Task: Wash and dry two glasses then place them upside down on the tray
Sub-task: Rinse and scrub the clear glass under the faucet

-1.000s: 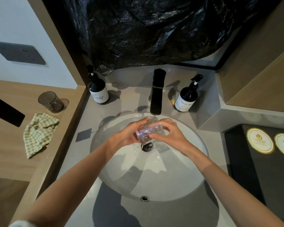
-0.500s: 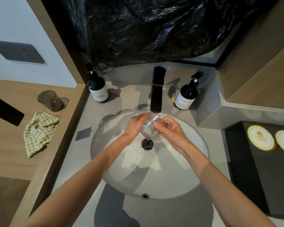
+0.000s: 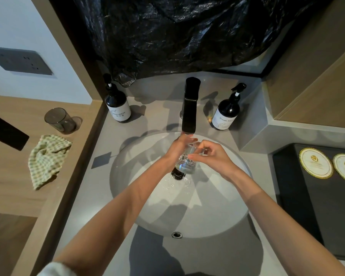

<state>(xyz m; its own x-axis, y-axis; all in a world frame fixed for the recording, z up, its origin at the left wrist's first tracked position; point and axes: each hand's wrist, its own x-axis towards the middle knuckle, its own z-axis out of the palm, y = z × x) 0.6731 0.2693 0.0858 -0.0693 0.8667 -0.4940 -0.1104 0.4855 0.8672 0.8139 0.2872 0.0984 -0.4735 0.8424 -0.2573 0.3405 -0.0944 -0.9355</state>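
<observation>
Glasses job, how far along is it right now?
Nothing is finished. In hand: the left hand holds a clear glass under the faucet over the sink, right hand rubbing it. Left: the tinted glass and cloth sit unused on the wooden counter; the black tray holds no glasses.

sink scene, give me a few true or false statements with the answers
1. The clear glass is held over the sink, under the faucet. True.
2. The cloth lies in the sink. False: it lies on the wooden counter, left.
3. A second glass stands beside the cloth. True.
4. The tray holds two glasses. False: only two round coasters show on it.
5. The left hand grips the glass. True.
</observation>
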